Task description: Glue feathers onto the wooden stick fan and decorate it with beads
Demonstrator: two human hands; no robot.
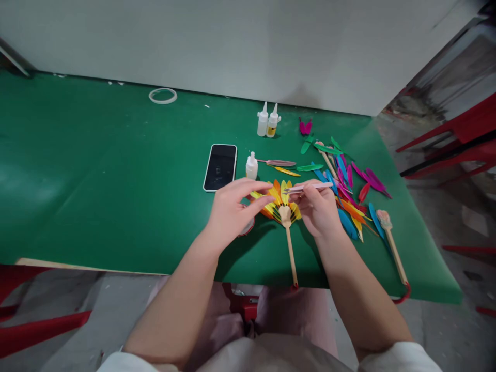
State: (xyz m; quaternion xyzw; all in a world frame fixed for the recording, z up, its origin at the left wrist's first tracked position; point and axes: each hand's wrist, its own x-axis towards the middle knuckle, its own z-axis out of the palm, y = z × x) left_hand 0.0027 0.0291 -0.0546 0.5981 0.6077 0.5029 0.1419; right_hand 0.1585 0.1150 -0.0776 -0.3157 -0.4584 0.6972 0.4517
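Observation:
A feather fan (284, 216) with yellow and orange feathers spread from a pale wooden head lies before me, its handle (291, 256) pointing to the table's front edge. My right hand (318, 206) pinches a pair of pale pink tweezers (315, 188), whose tips point left over the upper feathers. On the fan's left side, my left hand (234, 205) hovers at the feathers, thumb and forefinger apart with nothing visibly held. Whether its fingertips touch a feather I cannot tell. Partly hidden under this hand is a small round red-rimmed object (248, 227).
A phone (220, 168) and a white bottle (251, 166) stand beyond my left hand. Two nozzle bottles (268, 121) are farther back. Loose coloured feathers (349, 178) lie on the right, near another wooden handle (395, 253). A white ring (163, 96) lies at the back left.

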